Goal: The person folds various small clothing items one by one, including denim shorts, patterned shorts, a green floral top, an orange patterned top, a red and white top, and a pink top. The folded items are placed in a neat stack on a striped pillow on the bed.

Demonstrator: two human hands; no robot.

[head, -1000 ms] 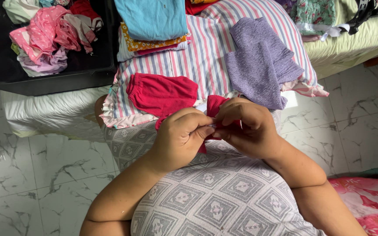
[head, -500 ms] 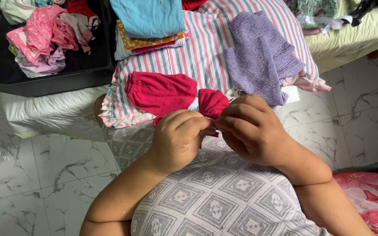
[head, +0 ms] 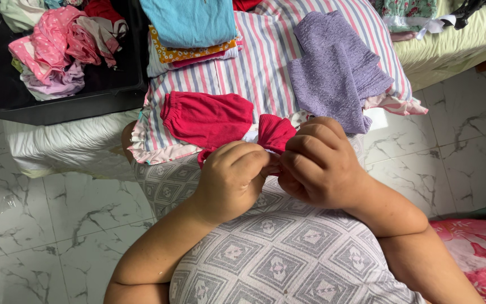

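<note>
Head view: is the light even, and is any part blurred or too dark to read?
Head view: soft daylight, mostly even; the left hand and right hand pinching the small red garment are sharp; the black bin is dark, its inner wall loses detail; faint glare shows on the marble floor tiles.

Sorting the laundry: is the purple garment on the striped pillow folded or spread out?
Folded. The purple garment lies doubled over on the striped pillow, with layered edges showing at its lower right, beyond both hands.
</note>
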